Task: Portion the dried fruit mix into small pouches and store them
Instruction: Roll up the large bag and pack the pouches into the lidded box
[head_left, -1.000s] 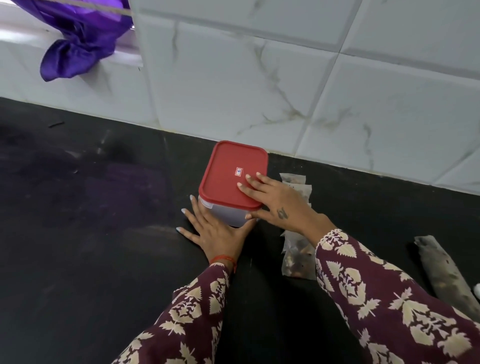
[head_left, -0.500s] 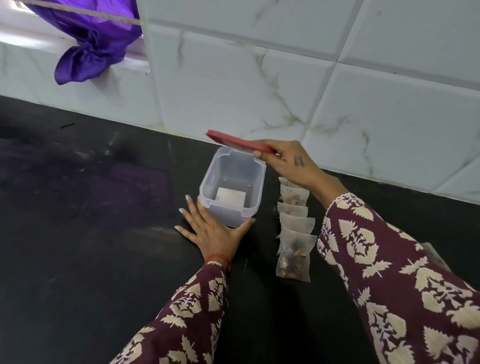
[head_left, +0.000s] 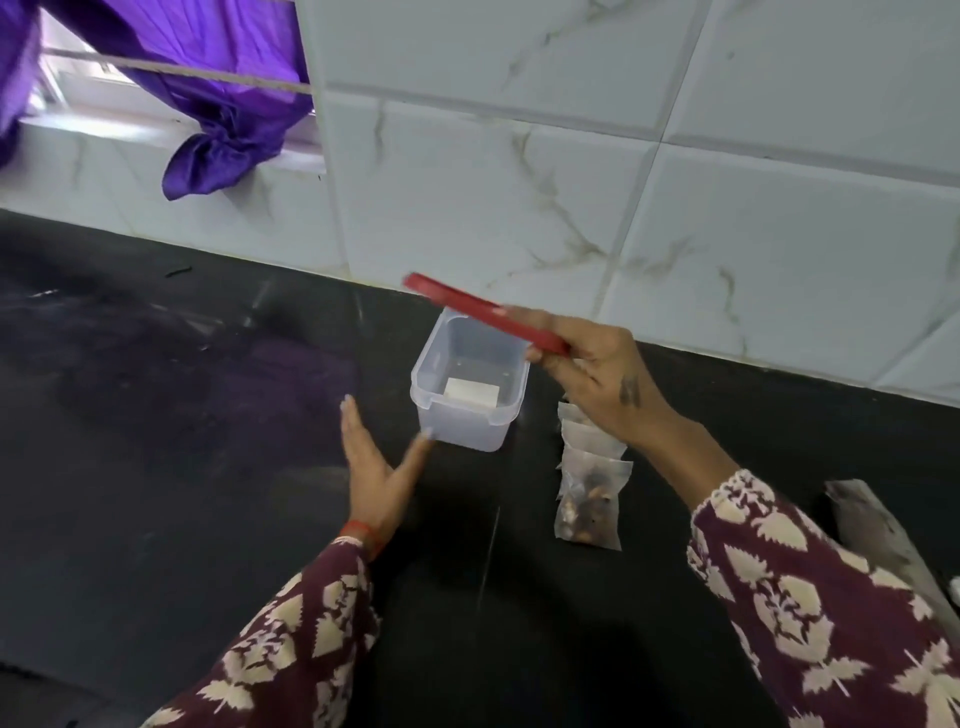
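Lid lifted higher in right hand; left fingers now spread, off tub.

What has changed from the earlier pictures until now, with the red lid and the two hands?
The right hand, which pressed on the red lid, gripped it and lifted it off the clear box, up and to the right. The left hand let go of the box side; only its thumb is near it now. The box and the filled pouches stayed on the black counter.

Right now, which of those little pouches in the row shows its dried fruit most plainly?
The nearest pouch, at the row's front end: dark fruit pieces show through it, while those behind are overlapped and partly hidden by the right hand.
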